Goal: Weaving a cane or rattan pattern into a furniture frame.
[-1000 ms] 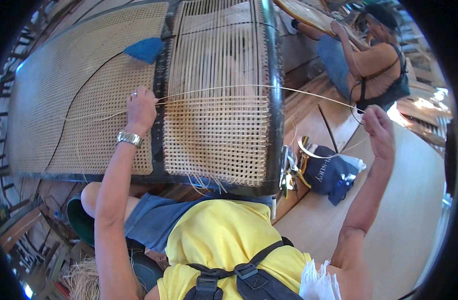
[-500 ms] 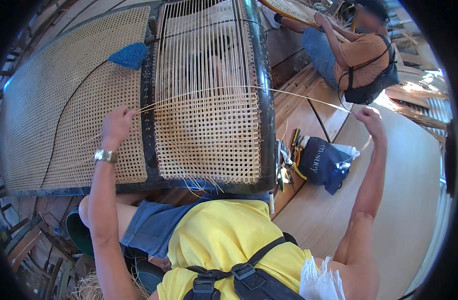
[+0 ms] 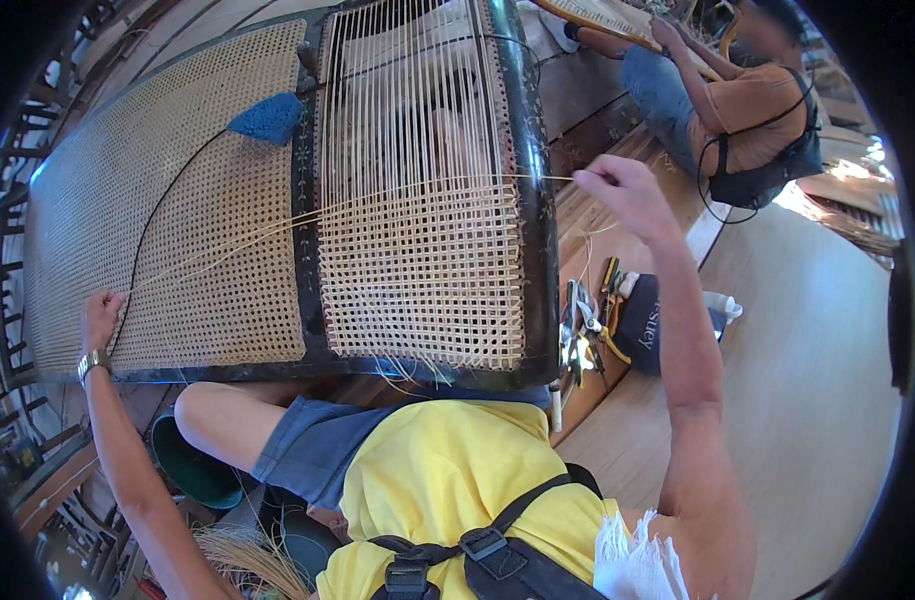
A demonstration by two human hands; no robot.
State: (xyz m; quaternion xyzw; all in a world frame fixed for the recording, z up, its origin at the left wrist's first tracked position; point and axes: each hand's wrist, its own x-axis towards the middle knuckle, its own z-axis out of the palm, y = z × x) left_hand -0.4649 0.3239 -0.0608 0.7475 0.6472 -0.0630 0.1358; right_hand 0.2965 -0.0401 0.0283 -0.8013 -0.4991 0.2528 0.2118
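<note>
A dark wooden frame (image 3: 309, 290) lies before me, with a half-woven cane panel (image 3: 417, 290) at its right. Squares of weave fill the near part; only lengthwise strands span the far part. Across it runs a thin cane strand (image 3: 542, 177), just beyond the finished weave. Past the frame's right rail, my right hand (image 3: 627, 195) pinches that strand. Far to the left, over the finished cane panel (image 3: 207, 200), my left hand (image 3: 102, 320) is closed on the trailing cane, which passes over the middle rail in two lines.
A blue spongy bundle (image 3: 265, 118) with a black cord lies on the finished panel. Pliers and cutters (image 3: 580, 325) and a dark blue bag (image 3: 642, 325) sit right of the frame. Another person (image 3: 752, 120) works at the far right. A green bucket (image 3: 192, 465) stands by my leg.
My left hand has moved left and nearer, drawing a longer length of cane over the finished panel. My right hand has come left toward the frame's rail, shortening the strand on that side.
</note>
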